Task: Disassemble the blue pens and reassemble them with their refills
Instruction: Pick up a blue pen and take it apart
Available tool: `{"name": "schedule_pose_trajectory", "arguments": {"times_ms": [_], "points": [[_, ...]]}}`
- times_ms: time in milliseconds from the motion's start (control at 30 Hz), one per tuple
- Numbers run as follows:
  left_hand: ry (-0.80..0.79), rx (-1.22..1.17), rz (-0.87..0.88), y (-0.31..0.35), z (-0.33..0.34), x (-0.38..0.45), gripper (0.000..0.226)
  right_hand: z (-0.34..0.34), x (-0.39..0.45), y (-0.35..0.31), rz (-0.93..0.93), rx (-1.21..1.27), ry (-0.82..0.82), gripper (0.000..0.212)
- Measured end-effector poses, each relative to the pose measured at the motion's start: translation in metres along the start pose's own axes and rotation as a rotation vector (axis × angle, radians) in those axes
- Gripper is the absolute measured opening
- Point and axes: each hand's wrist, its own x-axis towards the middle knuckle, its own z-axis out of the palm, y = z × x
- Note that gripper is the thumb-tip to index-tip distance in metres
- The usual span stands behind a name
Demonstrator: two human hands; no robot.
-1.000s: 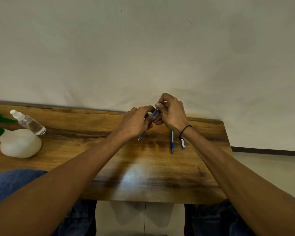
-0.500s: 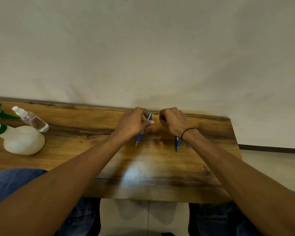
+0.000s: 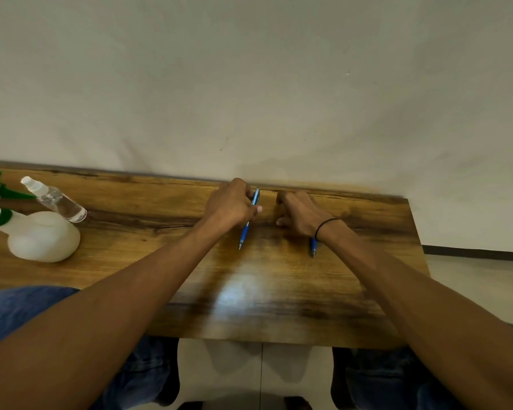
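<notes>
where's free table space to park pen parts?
Bare: near strip of the table between the forearms, and between the white spray bottle and left hand. Crowded: the far edge, where the held pen, right hand and second pen sit.

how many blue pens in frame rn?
2. One in the left hand, tip toward the camera; one on the table, only its tip showing under the right wrist. More may be hidden there.

- The left hand [image 3: 231, 207] grips a blue pen [image 3: 248, 220], tip toward the near side, over the wooden desk [image 3: 279, 291].
- The right hand [image 3: 299, 216], fingers curled, rests on the desk near a second blue pen [image 3: 313, 247], partly hidden beneath the wrist.
- At far left lie a white spray bottle [image 3: 42, 236] and a clear bottle [image 3: 57, 199].
</notes>
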Motion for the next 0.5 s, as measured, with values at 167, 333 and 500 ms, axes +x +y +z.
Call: {"name": "schedule_pose_trajectory", "arguments": {"times_ms": [167,333,500], "points": [[-0.016,0.0,0.013,0.001,0.0,-0.002,0.047,-0.038,0.004,-0.005,-0.024,0.287,0.108,0.02],[-0.012,0.002,0.049,0.009,0.001,-0.004,0.042,-0.057,-0.001,-0.019,-0.021,0.75,0.025,0.011],[-0.012,-0.004,0.074,0.01,0.001,-0.007,0.04,-0.061,-0.003,-0.02,0.065,0.976,-0.019,0.009]]}}
